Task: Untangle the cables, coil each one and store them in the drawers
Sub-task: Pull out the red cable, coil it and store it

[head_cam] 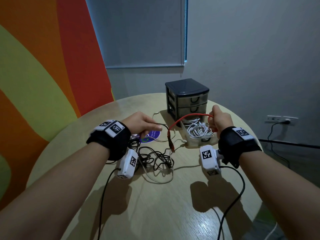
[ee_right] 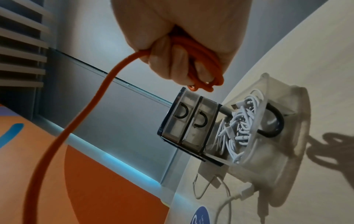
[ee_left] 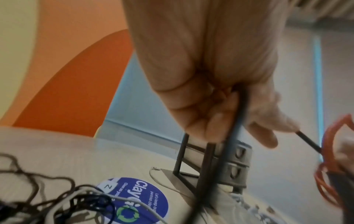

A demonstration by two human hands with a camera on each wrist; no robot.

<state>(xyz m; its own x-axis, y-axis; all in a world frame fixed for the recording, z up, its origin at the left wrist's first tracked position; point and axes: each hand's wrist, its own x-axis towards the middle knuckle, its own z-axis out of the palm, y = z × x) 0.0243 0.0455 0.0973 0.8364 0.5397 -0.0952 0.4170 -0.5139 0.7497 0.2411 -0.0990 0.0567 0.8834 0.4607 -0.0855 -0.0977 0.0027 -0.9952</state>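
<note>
My right hand (head_cam: 219, 120) grips a red cable (head_cam: 188, 116), with several loops wound in its fist (ee_right: 201, 60). The cable's free end (head_cam: 170, 141) hangs down toward the table. My left hand (head_cam: 143, 123) pinches a thin black cable (ee_left: 235, 125) that runs down to a tangle of black and white cables (head_cam: 154, 160) on the round table (head_cam: 155, 205). A dark three-drawer unit (head_cam: 187, 97) stands at the back. Its bottom drawer (head_cam: 195, 142) is pulled out and holds coiled white cables (ee_right: 239, 125). The two upper drawers (ee_right: 189, 119) are closed.
A round blue sticker (head_cam: 150, 135) lies on the table under my left hand. Black leads run from the white wrist cameras (head_cam: 127, 163) across the table's near side. A wall socket (head_cam: 280, 119) with a plugged lead is at the right.
</note>
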